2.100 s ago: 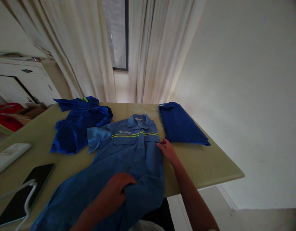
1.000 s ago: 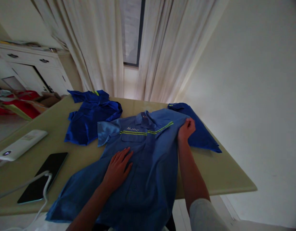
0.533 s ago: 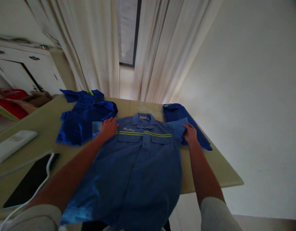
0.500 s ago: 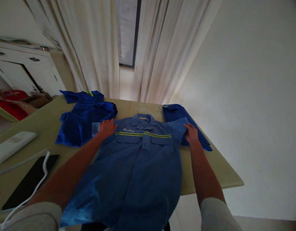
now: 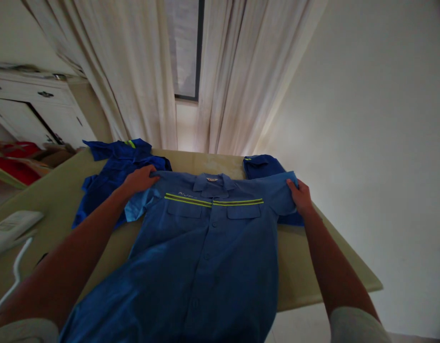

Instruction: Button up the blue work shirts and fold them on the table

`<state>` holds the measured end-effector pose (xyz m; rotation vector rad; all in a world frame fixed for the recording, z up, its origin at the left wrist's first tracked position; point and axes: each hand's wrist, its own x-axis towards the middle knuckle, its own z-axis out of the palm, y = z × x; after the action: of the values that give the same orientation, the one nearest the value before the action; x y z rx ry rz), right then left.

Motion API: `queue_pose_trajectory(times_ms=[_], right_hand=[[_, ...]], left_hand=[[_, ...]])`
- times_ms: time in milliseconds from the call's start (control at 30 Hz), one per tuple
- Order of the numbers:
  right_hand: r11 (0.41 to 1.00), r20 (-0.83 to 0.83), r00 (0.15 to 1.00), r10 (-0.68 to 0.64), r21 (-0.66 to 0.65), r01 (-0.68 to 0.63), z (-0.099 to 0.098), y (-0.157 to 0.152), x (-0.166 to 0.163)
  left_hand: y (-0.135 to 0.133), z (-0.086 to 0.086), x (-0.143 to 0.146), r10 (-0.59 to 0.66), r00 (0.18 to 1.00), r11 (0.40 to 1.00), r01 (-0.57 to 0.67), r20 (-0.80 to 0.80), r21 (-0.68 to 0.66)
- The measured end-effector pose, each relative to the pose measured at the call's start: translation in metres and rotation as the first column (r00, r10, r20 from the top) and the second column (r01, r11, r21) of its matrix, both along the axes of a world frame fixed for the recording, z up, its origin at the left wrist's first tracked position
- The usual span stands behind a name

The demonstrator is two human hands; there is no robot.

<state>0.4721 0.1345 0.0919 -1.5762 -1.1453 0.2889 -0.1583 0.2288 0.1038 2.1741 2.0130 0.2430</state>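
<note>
A blue work shirt (image 5: 205, 247) with a yellow-green chest stripe lies front up on the beige table (image 5: 305, 257), its hem hanging over the near edge. My left hand (image 5: 139, 179) is closed on the shirt's left shoulder, by the short sleeve. My right hand (image 5: 301, 196) pinches the right shoulder and sleeve. Both shoulders are lifted slightly off the table.
A crumpled darker blue garment (image 5: 109, 176) lies at the back left of the table; a folded blue one (image 5: 265, 166) sits at the back right, partly under the shirt. A white device (image 5: 11, 227) and a white cable (image 5: 13, 281) are at the left. Curtains hang behind.
The shirt was spread flat front up, and both hands moved out to its shoulders. They now grip and raise the shoulders, pulled wider apart than half a second ago.
</note>
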Motion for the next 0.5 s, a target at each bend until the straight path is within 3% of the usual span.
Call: queue_pose_trajectory(times_ms=[100,167,300,400,500], right_hand=[[0.990,0.250,0.961,-0.118,-0.046,0.134,0.013,0.030,0.005],[0.961,0.291,0.932,-0.217,-0.106,0.257,0.013,0.044,0.002],[0.914,0.255,0.918,-0.303,-0.195,0.356,-0.007,0.041,-0.011],[0.928,0.331,0.894,-0.302,-0.114,0.356,-0.026,0.015,-0.033],[0.988,0.506,0.858,-0.085,-0.066,0.137,-0.041,-0.016,-0.077]], left_hand=[[0.011,0.021,0.012,0.076,0.997,0.978,-0.069,-0.031,0.197],[0.012,0.021,0.019,0.094,0.995,0.954,-0.082,-0.030,0.287],[-0.007,-0.012,0.020,0.118,0.992,0.944,-0.100,-0.040,0.315],[-0.037,-0.045,0.019,-0.075,0.995,0.975,0.086,-0.064,0.203],[-0.067,-0.067,0.036,-0.287,0.957,0.939,0.291,-0.049,0.182]])
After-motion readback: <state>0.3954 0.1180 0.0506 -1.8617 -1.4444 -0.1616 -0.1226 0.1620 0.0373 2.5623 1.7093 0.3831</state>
